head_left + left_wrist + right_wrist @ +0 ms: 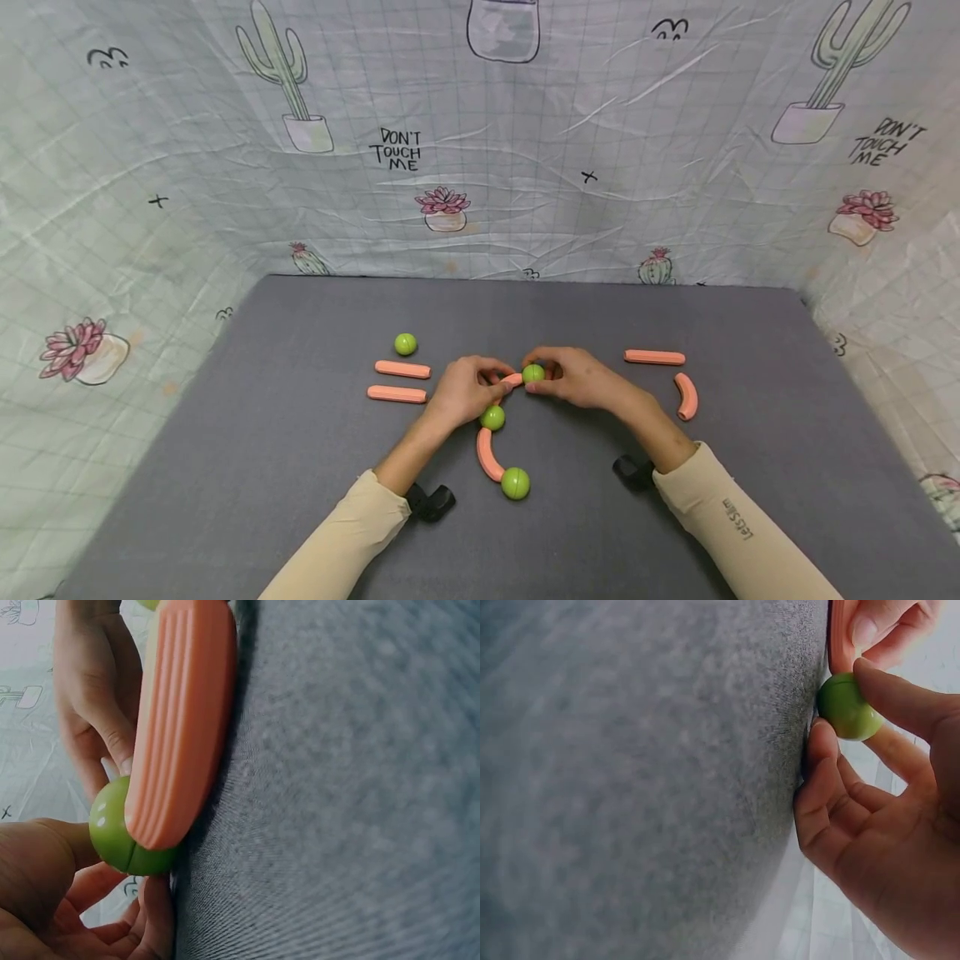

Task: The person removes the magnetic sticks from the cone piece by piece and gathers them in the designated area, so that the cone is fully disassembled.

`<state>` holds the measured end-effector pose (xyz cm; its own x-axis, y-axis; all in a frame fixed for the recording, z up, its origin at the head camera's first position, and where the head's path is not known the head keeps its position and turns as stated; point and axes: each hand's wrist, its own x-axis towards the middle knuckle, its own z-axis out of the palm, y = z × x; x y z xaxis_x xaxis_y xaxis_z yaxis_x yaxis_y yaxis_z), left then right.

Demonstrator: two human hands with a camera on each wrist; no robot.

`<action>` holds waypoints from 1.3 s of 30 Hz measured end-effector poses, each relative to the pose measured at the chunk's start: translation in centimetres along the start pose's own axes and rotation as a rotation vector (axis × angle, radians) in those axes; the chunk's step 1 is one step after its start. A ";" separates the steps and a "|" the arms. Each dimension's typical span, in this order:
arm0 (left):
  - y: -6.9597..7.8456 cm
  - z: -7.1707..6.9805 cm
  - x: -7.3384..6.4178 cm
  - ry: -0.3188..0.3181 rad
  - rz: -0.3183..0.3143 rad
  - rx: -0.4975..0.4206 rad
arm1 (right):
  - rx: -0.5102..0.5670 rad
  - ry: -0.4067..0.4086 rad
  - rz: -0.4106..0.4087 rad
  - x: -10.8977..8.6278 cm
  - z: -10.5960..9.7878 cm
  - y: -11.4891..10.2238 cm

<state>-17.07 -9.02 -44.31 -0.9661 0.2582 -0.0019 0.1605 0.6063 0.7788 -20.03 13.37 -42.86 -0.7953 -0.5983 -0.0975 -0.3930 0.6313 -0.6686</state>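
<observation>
My left hand [463, 390] pinches a short salmon-orange curved tube [513, 380] between thumb and fingers. At its right end is a lime-green ball [533, 374], which my right hand [583, 380] grips with thumb and fingertips. In the right wrist view this ball [849, 712] touches the tube [841, 641]. Below my left hand, a second green ball [492, 418] sits at the tube's other end. A lower curved tube [488, 456] runs from it to a third ball [515, 483], forming a bent chain. The left fingers partly hide the upper tube.
Left of the hands lie two straight orange tubes [402, 369] and a loose green ball [406, 344]. To the right lie a straight tube [655, 357] and a curved tube [686, 397]. Everything rests on a grey table [300, 467], with a printed curtain [525, 167] around it.
</observation>
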 end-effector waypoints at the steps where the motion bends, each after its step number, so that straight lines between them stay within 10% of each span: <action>1: 0.0 0.0 0.0 0.003 0.000 0.003 | 0.002 -0.004 -0.002 0.0 0.0 0.0; 15: -0.4 0.0 0.0 0.044 -0.010 -0.012 | 0.114 -0.021 0.003 -0.7 -0.8 0.8; 39: -0.3 -1.2 -3.0 -0.101 -0.016 -0.048 | 0.136 0.097 0.061 0.8 -0.9 0.1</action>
<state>-14.48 -10.89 -43.75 -0.9427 0.3249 -0.0759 0.1331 0.5746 0.8075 -21.16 13.39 -42.33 -0.8592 -0.5063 -0.0733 -0.2820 0.5883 -0.7579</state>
